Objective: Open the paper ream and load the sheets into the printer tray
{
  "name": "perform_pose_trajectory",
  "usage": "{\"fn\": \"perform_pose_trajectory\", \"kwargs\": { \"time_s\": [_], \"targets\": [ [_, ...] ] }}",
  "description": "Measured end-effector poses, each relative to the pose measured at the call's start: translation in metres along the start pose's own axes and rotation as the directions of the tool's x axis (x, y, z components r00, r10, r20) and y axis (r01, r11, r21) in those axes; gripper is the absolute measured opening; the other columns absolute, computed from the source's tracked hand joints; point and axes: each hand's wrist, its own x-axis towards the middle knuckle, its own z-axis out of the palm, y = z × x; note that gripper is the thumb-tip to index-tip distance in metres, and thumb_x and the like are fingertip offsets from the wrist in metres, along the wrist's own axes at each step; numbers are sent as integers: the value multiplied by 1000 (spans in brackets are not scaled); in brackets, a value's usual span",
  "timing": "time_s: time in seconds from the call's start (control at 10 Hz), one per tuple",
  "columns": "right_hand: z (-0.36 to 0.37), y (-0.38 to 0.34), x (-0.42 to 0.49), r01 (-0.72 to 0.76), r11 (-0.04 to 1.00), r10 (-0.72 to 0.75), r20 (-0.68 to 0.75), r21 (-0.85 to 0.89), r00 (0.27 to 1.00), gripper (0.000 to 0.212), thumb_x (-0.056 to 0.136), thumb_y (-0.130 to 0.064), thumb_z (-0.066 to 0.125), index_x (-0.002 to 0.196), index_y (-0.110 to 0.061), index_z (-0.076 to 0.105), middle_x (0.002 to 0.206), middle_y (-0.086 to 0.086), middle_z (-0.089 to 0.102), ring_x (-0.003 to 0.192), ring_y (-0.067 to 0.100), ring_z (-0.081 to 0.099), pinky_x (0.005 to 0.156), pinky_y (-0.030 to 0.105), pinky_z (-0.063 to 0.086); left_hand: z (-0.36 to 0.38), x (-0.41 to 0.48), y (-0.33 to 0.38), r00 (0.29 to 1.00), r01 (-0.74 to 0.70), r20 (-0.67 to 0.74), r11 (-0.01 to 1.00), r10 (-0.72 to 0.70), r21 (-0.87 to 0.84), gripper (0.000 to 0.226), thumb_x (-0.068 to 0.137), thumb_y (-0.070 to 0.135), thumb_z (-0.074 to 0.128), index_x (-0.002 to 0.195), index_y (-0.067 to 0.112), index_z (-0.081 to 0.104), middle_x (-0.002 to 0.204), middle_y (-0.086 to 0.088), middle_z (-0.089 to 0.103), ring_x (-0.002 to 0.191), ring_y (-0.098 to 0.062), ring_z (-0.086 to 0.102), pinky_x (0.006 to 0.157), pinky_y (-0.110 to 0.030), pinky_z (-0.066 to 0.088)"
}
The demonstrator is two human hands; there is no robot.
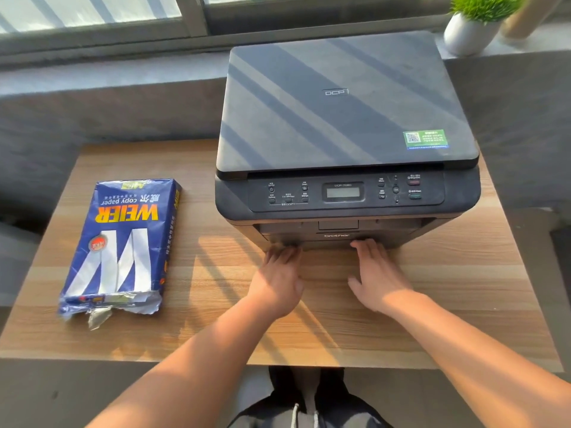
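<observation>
A blue paper ream [120, 242] lies flat on the left of the wooden table [463, 288]. Its near end is torn open and white sheets show there. A dark grey printer [346, 118] stands at the table's back right with its lid down. Its paper tray [336, 236] sits pushed in at the bottom front. My left hand [278, 279] and my right hand [377, 273] rest palm down on the table just in front of the printer. The extended fingertips of both touch the tray's lower front edge. Neither hand holds anything.
A white pot with a green plant [469, 34] stands on the grey window ledge [108, 81] behind the printer. The table's front edge [185, 359] runs just before my legs. Bare wood lies between the ream and the printer.
</observation>
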Motion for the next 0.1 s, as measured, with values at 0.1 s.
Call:
{"fn": "perform_pose_trajectory", "kwargs": {
  "time_s": [0.1],
  "targets": [
    [-17,-2,-25,0,963,14,-48,271,999,55,90,-28,61,143,-21,46,149,4,46,139,24,42,112,24,30,0,-14,3,1000,-1,-8,1000,1,-21,52,88,23,55,137,8,46,141,-12,52,131,-31,44,114,-40,30]
  ]
}}
